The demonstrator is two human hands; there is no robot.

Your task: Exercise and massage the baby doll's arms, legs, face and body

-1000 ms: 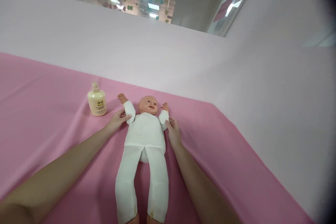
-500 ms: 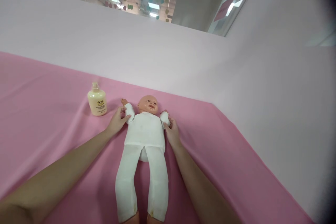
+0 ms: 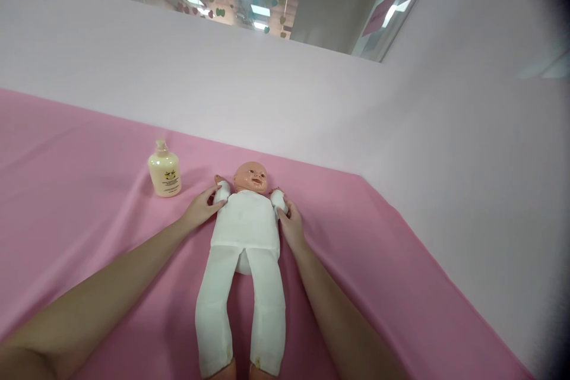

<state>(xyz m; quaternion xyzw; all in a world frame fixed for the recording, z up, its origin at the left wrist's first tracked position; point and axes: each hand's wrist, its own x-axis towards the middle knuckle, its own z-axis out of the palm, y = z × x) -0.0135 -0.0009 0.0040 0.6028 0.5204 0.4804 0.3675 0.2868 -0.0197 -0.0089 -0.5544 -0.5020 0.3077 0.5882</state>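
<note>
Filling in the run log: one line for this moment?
left hand: on doll sleeve | right hand: on other sleeve | bottle: upright, left of doll

Doll's arms [image 3: 221, 191] now folded inward, toward its head.

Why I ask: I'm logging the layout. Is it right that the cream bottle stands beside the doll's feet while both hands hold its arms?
Not quite. In the head view the cream bottle stands up by the doll's head, beyond the left hand. Left and right hand do hold its arms.
</note>
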